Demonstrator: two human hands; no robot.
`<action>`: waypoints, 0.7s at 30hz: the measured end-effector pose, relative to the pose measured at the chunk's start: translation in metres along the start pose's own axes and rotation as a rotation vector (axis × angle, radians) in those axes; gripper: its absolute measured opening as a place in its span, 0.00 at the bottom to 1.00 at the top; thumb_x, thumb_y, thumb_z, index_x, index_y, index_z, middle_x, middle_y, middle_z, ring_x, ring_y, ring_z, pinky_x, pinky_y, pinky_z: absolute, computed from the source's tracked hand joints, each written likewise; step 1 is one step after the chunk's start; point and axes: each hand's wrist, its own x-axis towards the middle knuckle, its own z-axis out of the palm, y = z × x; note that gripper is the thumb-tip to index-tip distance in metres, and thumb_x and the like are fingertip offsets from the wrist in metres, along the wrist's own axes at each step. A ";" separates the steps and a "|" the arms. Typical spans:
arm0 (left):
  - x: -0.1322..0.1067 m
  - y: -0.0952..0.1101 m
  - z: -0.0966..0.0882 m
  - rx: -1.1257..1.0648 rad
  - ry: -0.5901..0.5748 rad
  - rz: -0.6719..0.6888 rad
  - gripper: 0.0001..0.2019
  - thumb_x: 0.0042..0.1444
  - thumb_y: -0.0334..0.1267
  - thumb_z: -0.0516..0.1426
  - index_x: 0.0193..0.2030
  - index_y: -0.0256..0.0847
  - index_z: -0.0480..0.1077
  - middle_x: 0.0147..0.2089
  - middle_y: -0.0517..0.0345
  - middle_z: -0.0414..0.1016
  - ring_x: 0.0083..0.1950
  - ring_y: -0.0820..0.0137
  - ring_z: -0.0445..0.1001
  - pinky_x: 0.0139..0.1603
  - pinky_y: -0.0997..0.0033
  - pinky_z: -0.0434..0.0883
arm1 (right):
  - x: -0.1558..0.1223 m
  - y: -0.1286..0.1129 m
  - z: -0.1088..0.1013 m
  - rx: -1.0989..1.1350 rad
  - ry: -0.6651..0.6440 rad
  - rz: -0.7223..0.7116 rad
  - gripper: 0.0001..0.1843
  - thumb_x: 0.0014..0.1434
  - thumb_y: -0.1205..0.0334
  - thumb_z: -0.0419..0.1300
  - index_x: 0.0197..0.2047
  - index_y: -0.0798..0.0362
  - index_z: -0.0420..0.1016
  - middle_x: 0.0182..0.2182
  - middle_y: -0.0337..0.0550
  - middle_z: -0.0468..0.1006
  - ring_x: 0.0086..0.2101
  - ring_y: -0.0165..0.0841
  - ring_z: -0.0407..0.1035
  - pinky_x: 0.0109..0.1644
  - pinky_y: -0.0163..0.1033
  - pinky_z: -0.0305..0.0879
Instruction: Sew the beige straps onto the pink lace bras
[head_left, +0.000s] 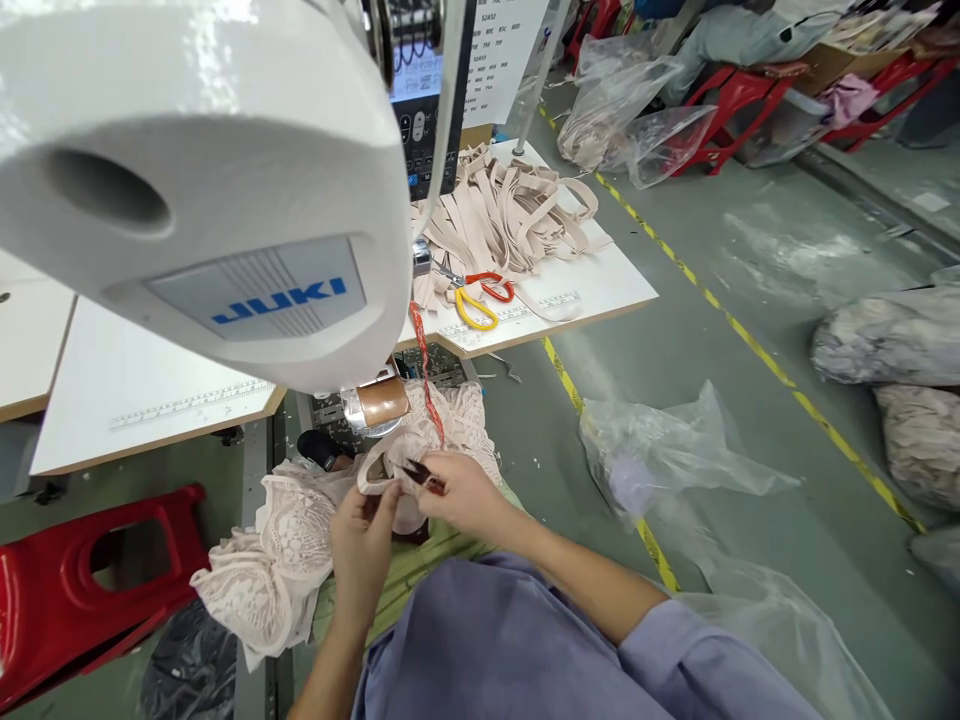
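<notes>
Lace garment (289, 535) lying beside left hand (362, 540), mostly closed, pinching pale band (373, 487); right hand (466, 492) curling around dark snips (418, 472).

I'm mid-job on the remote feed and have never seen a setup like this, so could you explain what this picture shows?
There's no robot here: these are a person's own bare hands, and the single picture comes from a camera on that person's head, looking forward and down.

The big white shape at upper left is the head of a sewing machine, marked JUKI. Beyond it, on the white tabletop, lie a heap of beige strips and scissors with one red and one yellow handle.

Below the machine, the left hand pinches a pale band. The right hand holds small dark-bladed snips close to it; whether they touch it is unclear. Pale lace pieces lie around the hands.
</notes>
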 end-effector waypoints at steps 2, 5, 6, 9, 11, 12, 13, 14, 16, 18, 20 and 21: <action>0.009 -0.005 -0.009 -0.066 -0.002 -0.060 0.17 0.50 0.49 0.67 0.41 0.38 0.79 0.37 0.51 0.83 0.37 0.64 0.79 0.39 0.70 0.74 | -0.003 0.005 -0.010 0.377 -0.021 0.101 0.10 0.55 0.62 0.53 0.25 0.49 0.56 0.17 0.29 0.56 0.19 0.26 0.51 0.24 0.33 0.48; 0.016 -0.009 -0.017 -0.141 -0.019 -0.100 0.20 0.50 0.51 0.67 0.41 0.36 0.78 0.37 0.51 0.83 0.34 0.68 0.78 0.38 0.70 0.75 | -0.007 0.006 -0.020 0.586 0.073 0.167 0.09 0.59 0.58 0.53 0.28 0.49 0.59 0.16 0.27 0.55 0.17 0.26 0.48 0.22 0.32 0.49; 0.016 -0.008 -0.017 -0.153 -0.029 -0.102 0.20 0.49 0.50 0.67 0.41 0.36 0.78 0.35 0.53 0.82 0.33 0.69 0.78 0.38 0.71 0.75 | -0.008 0.004 -0.021 0.509 0.099 0.143 0.10 0.59 0.58 0.55 0.28 0.50 0.60 0.17 0.28 0.56 0.19 0.26 0.50 0.23 0.32 0.50; 0.009 -0.002 -0.014 -0.152 -0.049 -0.090 0.17 0.50 0.49 0.67 0.40 0.36 0.77 0.33 0.56 0.82 0.32 0.72 0.76 0.38 0.73 0.74 | -0.008 -0.006 -0.012 0.095 0.086 -0.022 0.10 0.59 0.60 0.59 0.28 0.52 0.67 0.24 0.35 0.65 0.26 0.28 0.60 0.30 0.33 0.56; 0.004 0.004 -0.011 -0.124 -0.057 -0.076 0.16 0.52 0.48 0.66 0.41 0.37 0.77 0.35 0.54 0.82 0.34 0.70 0.78 0.39 0.72 0.74 | -0.007 -0.010 -0.003 -0.107 0.094 -0.126 0.08 0.62 0.60 0.59 0.32 0.52 0.71 0.28 0.38 0.70 0.30 0.30 0.64 0.33 0.35 0.58; 0.001 0.006 -0.009 -0.105 -0.060 -0.067 0.17 0.53 0.47 0.66 0.42 0.37 0.77 0.37 0.53 0.83 0.37 0.68 0.79 0.40 0.71 0.75 | -0.006 -0.011 0.002 -0.168 0.102 -0.157 0.07 0.63 0.59 0.58 0.34 0.52 0.73 0.30 0.39 0.72 0.31 0.31 0.66 0.34 0.35 0.59; -0.001 0.007 -0.008 -0.086 -0.063 -0.056 0.17 0.53 0.47 0.66 0.43 0.37 0.77 0.39 0.52 0.83 0.40 0.66 0.79 0.41 0.70 0.75 | -0.006 -0.012 0.006 -0.216 0.108 -0.179 0.07 0.64 0.59 0.58 0.36 0.53 0.73 0.31 0.40 0.74 0.31 0.31 0.67 0.35 0.36 0.59; -0.002 0.008 -0.007 -0.066 -0.064 -0.044 0.17 0.53 0.48 0.65 0.44 0.37 0.77 0.41 0.51 0.83 0.42 0.64 0.80 0.42 0.69 0.75 | -0.005 -0.011 0.009 -0.256 0.110 -0.198 0.07 0.64 0.59 0.58 0.37 0.53 0.74 0.31 0.41 0.74 0.32 0.32 0.68 0.35 0.36 0.59; -0.003 0.008 -0.006 -0.027 -0.060 -0.017 0.17 0.53 0.48 0.65 0.44 0.38 0.78 0.43 0.50 0.83 0.45 0.61 0.79 0.45 0.67 0.75 | -0.005 -0.011 0.012 -0.328 0.106 -0.226 0.06 0.64 0.61 0.57 0.38 0.52 0.74 0.32 0.41 0.76 0.32 0.32 0.69 0.34 0.36 0.58; -0.003 0.006 -0.005 0.013 -0.050 0.004 0.17 0.53 0.48 0.65 0.44 0.39 0.78 0.43 0.51 0.83 0.45 0.61 0.79 0.45 0.68 0.74 | -0.004 -0.010 0.013 -0.409 0.096 -0.231 0.06 0.64 0.63 0.57 0.37 0.52 0.74 0.32 0.41 0.76 0.31 0.32 0.69 0.33 0.35 0.56; -0.003 0.003 -0.003 0.054 -0.039 0.017 0.17 0.52 0.48 0.66 0.44 0.40 0.78 0.40 0.53 0.83 0.43 0.62 0.79 0.42 0.70 0.73 | -0.002 -0.010 0.014 -0.495 0.073 -0.209 0.06 0.63 0.64 0.57 0.34 0.53 0.73 0.31 0.41 0.76 0.29 0.31 0.67 0.30 0.36 0.53; -0.003 0.002 -0.003 0.068 -0.036 0.020 0.17 0.51 0.47 0.66 0.43 0.40 0.79 0.39 0.53 0.83 0.42 0.62 0.78 0.41 0.70 0.72 | -0.001 -0.010 0.015 -0.524 0.059 -0.190 0.06 0.62 0.64 0.57 0.33 0.53 0.72 0.30 0.41 0.75 0.28 0.31 0.66 0.30 0.36 0.51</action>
